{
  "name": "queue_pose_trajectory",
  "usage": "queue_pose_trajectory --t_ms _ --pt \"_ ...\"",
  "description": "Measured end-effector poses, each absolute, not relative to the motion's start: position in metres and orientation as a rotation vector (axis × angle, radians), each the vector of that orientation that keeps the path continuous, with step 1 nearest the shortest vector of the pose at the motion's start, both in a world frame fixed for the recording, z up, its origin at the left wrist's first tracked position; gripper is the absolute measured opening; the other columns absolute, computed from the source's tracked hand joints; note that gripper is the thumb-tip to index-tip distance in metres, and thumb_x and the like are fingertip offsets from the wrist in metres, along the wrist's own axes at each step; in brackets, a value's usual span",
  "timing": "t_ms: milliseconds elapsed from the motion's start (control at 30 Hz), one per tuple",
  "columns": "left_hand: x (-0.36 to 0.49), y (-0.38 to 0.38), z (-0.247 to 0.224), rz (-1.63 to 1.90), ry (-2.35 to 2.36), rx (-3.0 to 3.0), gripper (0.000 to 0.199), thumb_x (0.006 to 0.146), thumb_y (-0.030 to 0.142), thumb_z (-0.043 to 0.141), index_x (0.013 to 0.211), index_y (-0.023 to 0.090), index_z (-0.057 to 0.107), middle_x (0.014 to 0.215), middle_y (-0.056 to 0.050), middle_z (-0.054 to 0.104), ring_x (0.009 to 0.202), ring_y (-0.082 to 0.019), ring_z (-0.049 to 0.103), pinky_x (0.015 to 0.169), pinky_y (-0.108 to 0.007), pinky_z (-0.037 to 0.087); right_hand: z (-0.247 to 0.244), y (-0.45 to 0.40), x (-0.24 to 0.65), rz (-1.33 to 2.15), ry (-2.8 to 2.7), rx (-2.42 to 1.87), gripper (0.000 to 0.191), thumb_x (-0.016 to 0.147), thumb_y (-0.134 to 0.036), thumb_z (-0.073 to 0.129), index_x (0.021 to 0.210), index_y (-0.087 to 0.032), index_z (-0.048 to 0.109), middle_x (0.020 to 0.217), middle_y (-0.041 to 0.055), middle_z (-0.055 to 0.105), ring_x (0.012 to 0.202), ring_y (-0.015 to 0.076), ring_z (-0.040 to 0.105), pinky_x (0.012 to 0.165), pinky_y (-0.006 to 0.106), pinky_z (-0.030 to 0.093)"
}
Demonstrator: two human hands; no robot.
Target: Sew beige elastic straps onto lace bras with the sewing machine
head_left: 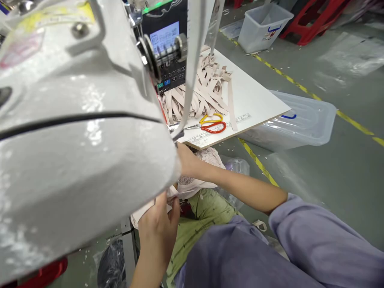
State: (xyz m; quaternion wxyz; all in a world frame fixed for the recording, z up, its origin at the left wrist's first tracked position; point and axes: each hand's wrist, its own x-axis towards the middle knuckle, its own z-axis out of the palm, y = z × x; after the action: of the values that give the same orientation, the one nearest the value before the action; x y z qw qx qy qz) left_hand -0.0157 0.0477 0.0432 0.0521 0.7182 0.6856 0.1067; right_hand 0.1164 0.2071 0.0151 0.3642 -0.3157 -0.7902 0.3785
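1. The white machine head (90,160) screens the working spot; with the view blocked, a finger could stray too close to moving parts.
2. The left hand (157,220) pinches an edge of the pale garment (192,192), which sits below the machine's right end. Uneven pulling might pucker or skew the cloth.
3. The right hand (186,160) reaches behind the machine; its fingers are hidden, so I cannot tell its grip.
4. The hanging tape (192,72) might twist or snag if it drags on its way down.
5. The loose strips (210,92) could tangle through lying crossed. Near the bench (255,92) edge, the scissors (214,126) could fall if a forearm knocked them.
6. Counted, left to right: one machine head, two hands, one control screen (165,38), apparently one garment, one hanging tape, strips too overlapped to count, one pair of scissors, one bench, one open tub (255,36), one lidded box (312,116).
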Motion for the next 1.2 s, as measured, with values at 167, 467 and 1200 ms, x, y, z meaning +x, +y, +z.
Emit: queue_pose_trajectory --t_ms 167,467,1200 --pt "-0.007 0.047 0.044 0.335 2.096 2.194 0.056 0.096 0.035 0.052 0.149 0.021 0.039 0.081 -0.005 0.076 0.053 -0.018 0.065 0.047 -0.025 0.039 0.008 0.205 0.118 1.083 -1.846 -0.850 0.031 0.079 -0.017 0.057 0.110 -0.019 0.059 0.105 0.0050 0.060 0.084 0.0175 0.056 0.075 0.029 0.045" --pt "-0.013 0.044 0.048 0.305 2.143 2.175 0.053 0.095 0.034 0.051 0.145 0.019 0.044 0.054 0.003 0.062 0.038 -0.015 0.052 0.042 -0.023 0.030 -0.008 0.181 0.128 1.440 -1.379 -0.867 0.042 0.087 -0.036 0.065 0.124 -0.020 0.054 0.102 0.0032 0.060 0.062 0.0086 0.047 0.061 0.024 0.044" --pt "0.018 0.011 0.007 0.723 2.090 1.976 0.088 0.091 0.046 0.060 0.157 0.009 0.016 0.129 -0.028 0.062 0.094 -0.035 0.073 0.072 -0.041 0.057 -0.008 0.124 0.165 1.496 -1.549 -0.878 0.035 0.089 -0.050 0.063 0.104 -0.020 0.057 0.100 0.0045 0.061 0.091 0.0178 0.057 0.079 0.030 0.047"
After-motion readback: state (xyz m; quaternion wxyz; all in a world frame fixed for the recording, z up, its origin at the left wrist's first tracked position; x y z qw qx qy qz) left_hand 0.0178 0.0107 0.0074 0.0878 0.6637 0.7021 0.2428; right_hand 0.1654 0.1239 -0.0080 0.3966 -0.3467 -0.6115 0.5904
